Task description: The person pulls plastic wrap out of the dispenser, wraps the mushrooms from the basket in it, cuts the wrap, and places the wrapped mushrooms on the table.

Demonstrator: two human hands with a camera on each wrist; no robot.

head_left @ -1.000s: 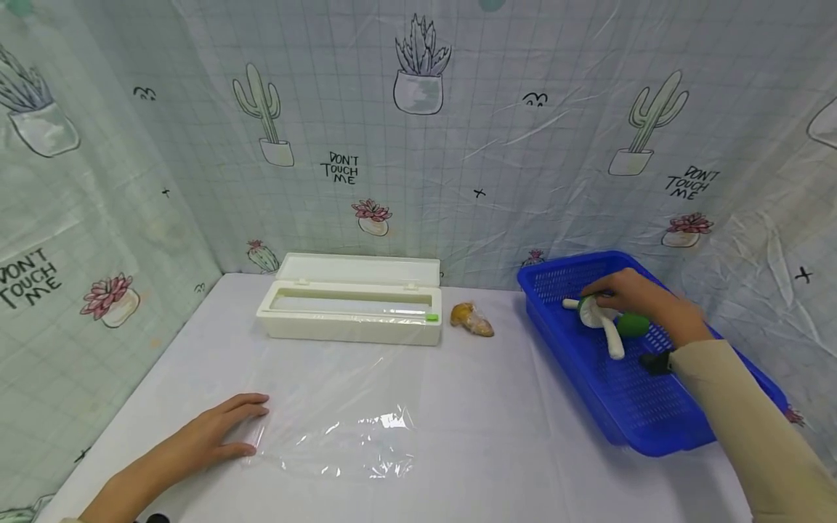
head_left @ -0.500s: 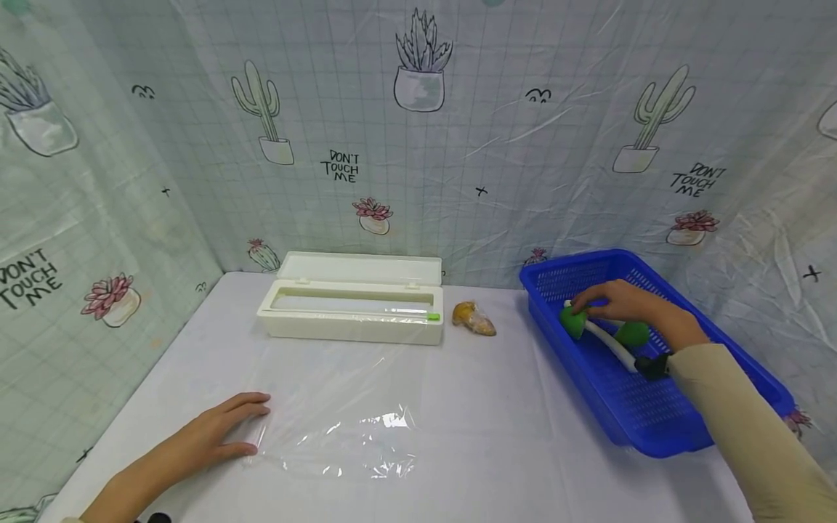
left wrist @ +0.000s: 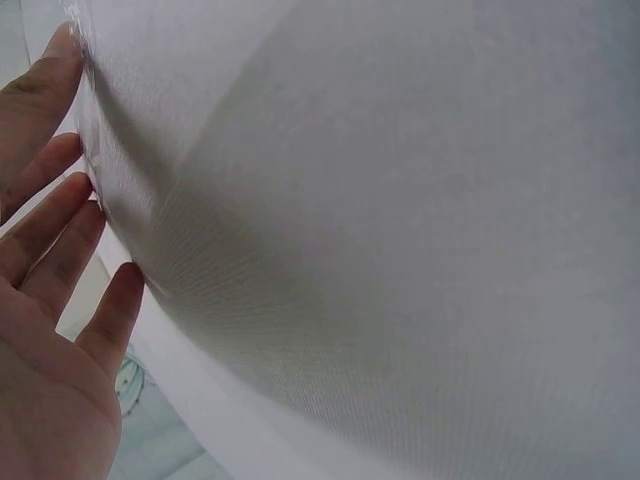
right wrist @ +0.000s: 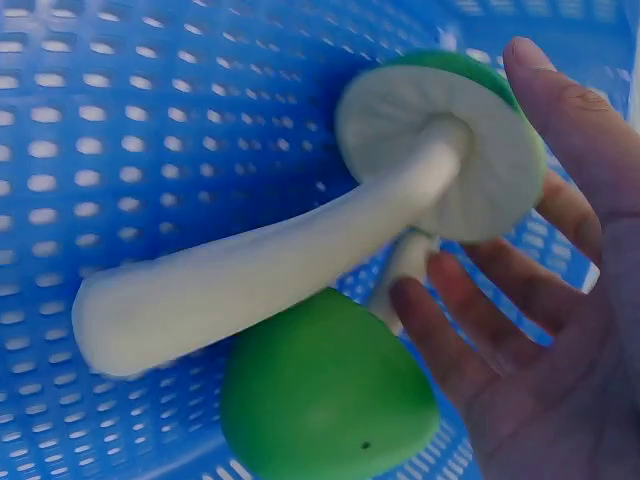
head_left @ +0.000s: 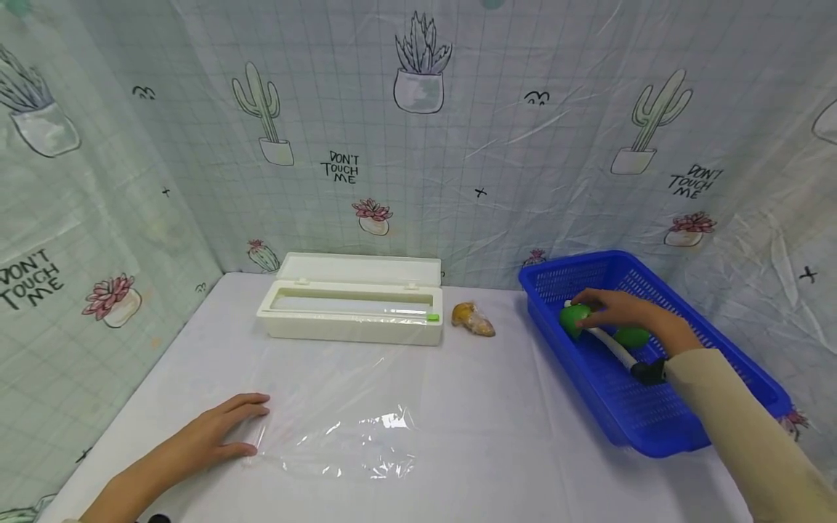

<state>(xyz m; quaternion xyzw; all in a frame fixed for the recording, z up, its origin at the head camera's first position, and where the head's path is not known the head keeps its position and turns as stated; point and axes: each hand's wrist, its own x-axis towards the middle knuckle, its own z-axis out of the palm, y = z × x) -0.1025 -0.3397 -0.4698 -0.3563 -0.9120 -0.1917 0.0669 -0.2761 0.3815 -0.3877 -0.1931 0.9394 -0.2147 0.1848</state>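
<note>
My left hand [head_left: 219,430] rests at the left edge of a sheet of clear plastic wrap [head_left: 346,428] on the table. Its fingers are spread, fingertips touching the film's edge in the left wrist view. At the right, my right hand [head_left: 621,309] reaches into a blue basket [head_left: 604,414]. Thumb and fingers lie around the green cap of a toy mushroom [right wrist: 270,270] with a long white stem, its pale underside facing the right wrist camera. Beneath that stem lies a second green mushroom cap [right wrist: 325,390], and part of another white stem [right wrist: 405,270] shows near my fingers.
A white plastic-wrap dispenser [head_left: 353,328] with its lid up stands at the back, and the film runs forward from it. Right of it lies a small film-wrapped yellow-brown item [head_left: 472,319]. A patterned curtain [head_left: 458,145] closes off the back and sides.
My right hand has turned the mushroom and shifted it left in the basket, so its green cap top now faces the head camera. The left hand has stayed put.
</note>
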